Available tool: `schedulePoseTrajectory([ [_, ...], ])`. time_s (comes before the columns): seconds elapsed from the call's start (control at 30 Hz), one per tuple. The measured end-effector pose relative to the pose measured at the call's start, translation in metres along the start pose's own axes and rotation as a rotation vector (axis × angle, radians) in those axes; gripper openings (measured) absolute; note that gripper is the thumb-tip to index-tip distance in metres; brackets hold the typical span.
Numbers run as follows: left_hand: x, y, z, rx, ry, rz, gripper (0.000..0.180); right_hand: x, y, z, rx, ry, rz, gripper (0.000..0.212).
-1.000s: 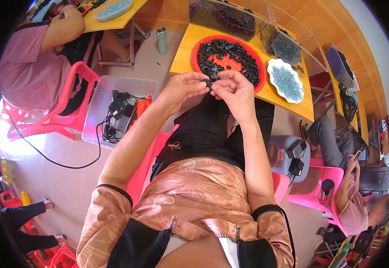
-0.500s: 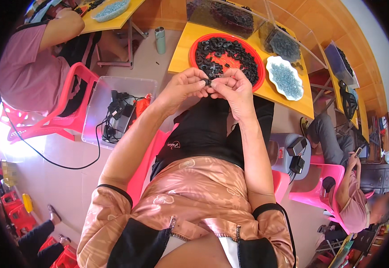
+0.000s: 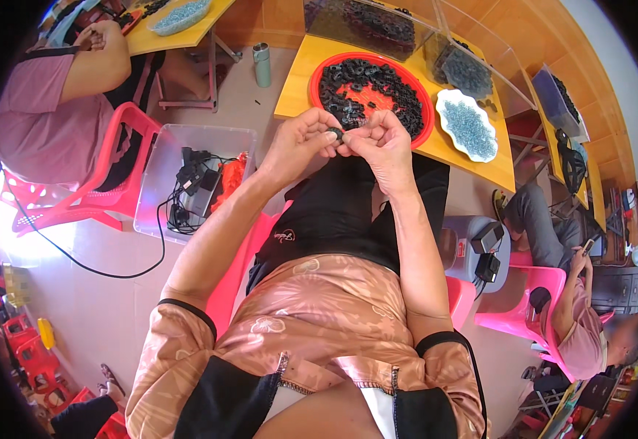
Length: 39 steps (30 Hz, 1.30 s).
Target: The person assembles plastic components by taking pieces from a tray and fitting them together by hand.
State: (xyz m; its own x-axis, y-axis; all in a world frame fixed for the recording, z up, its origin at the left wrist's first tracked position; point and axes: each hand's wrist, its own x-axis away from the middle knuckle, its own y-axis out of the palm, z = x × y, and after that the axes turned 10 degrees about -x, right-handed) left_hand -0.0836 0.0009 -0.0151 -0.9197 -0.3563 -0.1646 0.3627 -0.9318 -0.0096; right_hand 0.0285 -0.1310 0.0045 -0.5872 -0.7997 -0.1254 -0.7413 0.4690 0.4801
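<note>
My left hand [image 3: 303,145] pinches a small, round black part [image 3: 336,134] between thumb and fingertips. From the other side, my right hand [image 3: 381,150] closes its thumb and fingers at the edge of the same part. Whether the right fingers also hold something tiny is too small to tell. Both hands are just off the near edge of the yellow table [image 3: 298,77], above my lap. Right beyond them sits a round red tray [image 3: 366,96] with many small black parts [image 3: 401,104] around its bare middle. To its right, a scalloped white dish [image 3: 445,102] holds clear bluish beads [image 3: 469,130].
Clear bins of black parts [image 3: 366,31] stand at the table's back. A clear plastic box [image 3: 165,143] with cables is left of me; a grey container [image 3: 456,272] with black adapters is right. Co-workers sit on pink chairs [image 3: 132,124] at both sides. A green bottle [image 3: 262,66] stands beyond.
My hands have shifted slightly, and the black part now shows more of its round face. At the left, the co-worker's arm has moved; at lower left, another person's legs have moved.
</note>
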Motion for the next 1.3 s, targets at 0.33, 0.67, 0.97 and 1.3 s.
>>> schedulePoseTrajectory([
  [0.33, 0.006, 0.007, 0.009, 0.105, 0.020, -0.018, 0.012, 0.004, -0.013, -0.011, -0.054, 0.087, -0.072, 0.022],
  [0.67, 0.008, 0.008, 0.008, 0.170, 0.075, -0.079, 0.014, 0.006, -0.009, -0.011, 0.145, 0.173, -0.024, 0.009],
  [0.97, 0.009, 0.023, 0.007, -0.063, 0.024, -0.049, 0.031, 0.008, 0.004, -0.058, 0.566, -0.239, 0.149, 0.011],
  [1.3, 0.001, 0.009, -0.005, -0.038, -0.140, 0.078, 0.021, -0.091, -0.082, -0.185, 1.282, -0.830, 0.698, 0.029],
])
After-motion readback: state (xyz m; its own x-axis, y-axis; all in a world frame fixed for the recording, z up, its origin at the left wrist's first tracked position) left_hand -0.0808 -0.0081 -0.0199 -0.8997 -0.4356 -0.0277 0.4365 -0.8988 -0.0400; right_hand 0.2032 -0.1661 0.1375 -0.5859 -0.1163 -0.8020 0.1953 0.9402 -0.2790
